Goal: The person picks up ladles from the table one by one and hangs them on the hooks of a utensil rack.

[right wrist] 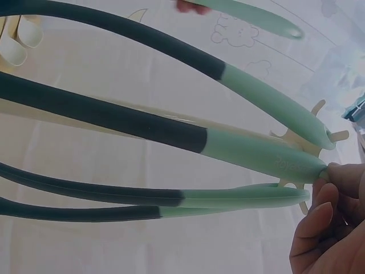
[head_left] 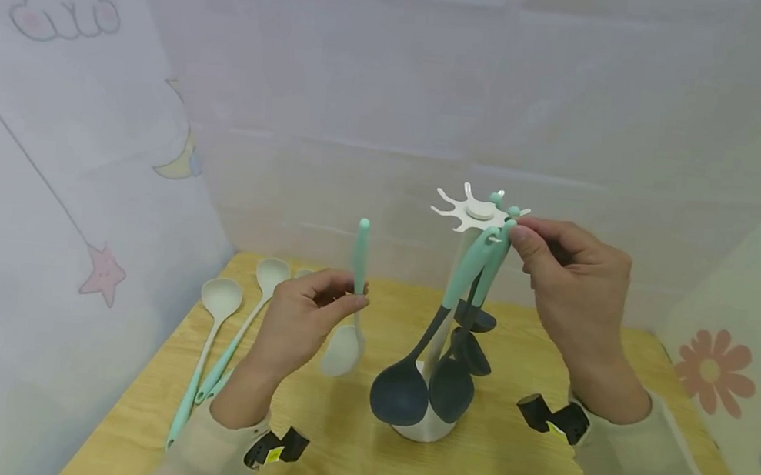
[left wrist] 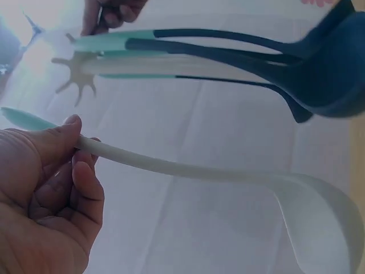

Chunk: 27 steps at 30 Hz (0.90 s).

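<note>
My left hand [head_left: 298,325] pinches a cream ladle [left wrist: 171,167] by its mint handle, holding it upright with the bowl down. To its right stands a white utensil rack [head_left: 479,211] with a ring of hooks on a post. Several dark utensils with mint handles hang from it, among them a dark ladle [head_left: 399,392] at the front. At the hooks, my right hand [head_left: 573,289] pinches the top end of one dark utensil's mint handle [right wrist: 259,154] between thumb and index finger. That handle leans close against the rack.
On the left of the wooden table [head_left: 518,453] lie a cream ladle [head_left: 221,298] and another cream utensil [head_left: 272,276], side by side. More of that set is partly hidden behind my left hand. Sheet-covered walls [head_left: 370,74] rise behind and on both sides.
</note>
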{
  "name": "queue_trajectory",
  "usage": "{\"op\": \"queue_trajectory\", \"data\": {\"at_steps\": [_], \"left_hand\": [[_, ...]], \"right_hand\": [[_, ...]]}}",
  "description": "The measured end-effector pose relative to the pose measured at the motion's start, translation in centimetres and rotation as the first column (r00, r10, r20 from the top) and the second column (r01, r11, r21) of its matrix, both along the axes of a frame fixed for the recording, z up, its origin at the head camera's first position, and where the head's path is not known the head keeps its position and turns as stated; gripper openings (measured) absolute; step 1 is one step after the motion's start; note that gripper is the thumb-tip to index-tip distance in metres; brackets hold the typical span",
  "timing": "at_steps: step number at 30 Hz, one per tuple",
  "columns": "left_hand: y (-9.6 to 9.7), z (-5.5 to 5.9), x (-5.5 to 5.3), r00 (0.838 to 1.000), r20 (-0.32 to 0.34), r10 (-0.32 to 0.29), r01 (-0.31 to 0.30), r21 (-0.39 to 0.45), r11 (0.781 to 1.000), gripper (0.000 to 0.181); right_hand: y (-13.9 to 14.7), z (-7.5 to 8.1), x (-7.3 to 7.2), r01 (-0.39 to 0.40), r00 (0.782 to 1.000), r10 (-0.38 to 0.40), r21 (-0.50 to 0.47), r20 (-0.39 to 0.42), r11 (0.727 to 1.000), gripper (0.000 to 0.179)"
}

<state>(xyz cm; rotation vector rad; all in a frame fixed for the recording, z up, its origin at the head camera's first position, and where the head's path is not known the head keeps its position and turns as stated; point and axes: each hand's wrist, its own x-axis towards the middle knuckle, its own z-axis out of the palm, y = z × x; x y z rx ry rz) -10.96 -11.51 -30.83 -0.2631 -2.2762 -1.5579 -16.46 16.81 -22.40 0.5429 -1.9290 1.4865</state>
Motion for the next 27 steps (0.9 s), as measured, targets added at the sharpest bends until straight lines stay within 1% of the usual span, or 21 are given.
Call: {"op": "queue_trajectory", "data": {"at_steps": [2,4,7,9,13,17,19,24,27], "left_hand": [[1.2,1.2,0.2,0.999,-0.043,-0.026,0.027,0.026,0.999,0.013],[2.4,2.3,0.3,0.997,-0.075,-0.037,0.039,0.036,0.999,0.013],[4.1,3.2,0.1,0.994,-0.096,-0.059,0.064,0.047,0.997,0.012],[4.9,3.5,-0.1,0.991,-0.107,-0.074,0.078,0.037,0.996,0.012],[5.8,3.6,-0.3,0.984,-0.154,-0.091,0.093,0.002,0.996,0.011],[5.9,3.4,-0.2,0.977,-0.192,-0.094,0.087,-0.040,0.995,0.011],[5.8,3.4,0.0,0.980,-0.179,-0.090,0.080,-0.061,0.995,0.010],[5.5,3.3,0.6,0.989,-0.135,-0.053,0.037,-0.120,0.992,0.008],[5.3,3.2,0.8,0.992,-0.124,-0.034,0.017,-0.138,0.990,0.007]], "right_hand": [[0.2,-0.1,0.1,0.006,1.000,-0.006,0.005,0.002,1.000,0.010],[0.5,-0.1,0.2,0.012,1.000,-0.011,0.005,-0.005,1.000,0.010],[0.9,-0.3,0.2,0.023,0.999,-0.023,-0.010,-0.033,1.000,0.010],[1.2,-0.5,0.2,0.029,0.998,-0.030,-0.023,-0.053,0.999,0.009],[1.5,-0.6,0.3,0.027,0.997,-0.030,-0.036,-0.071,0.999,0.009],[1.4,-0.5,0.4,0.013,0.997,-0.017,-0.049,-0.082,0.999,0.009],[1.3,-0.5,0.5,0.005,0.996,-0.010,-0.056,-0.090,0.998,0.009],[0.7,-0.7,0.4,-0.047,0.994,0.039,-0.077,-0.103,0.996,0.009],[0.4,-0.7,0.4,-0.061,0.993,0.054,-0.072,-0.106,0.996,0.008]]}}
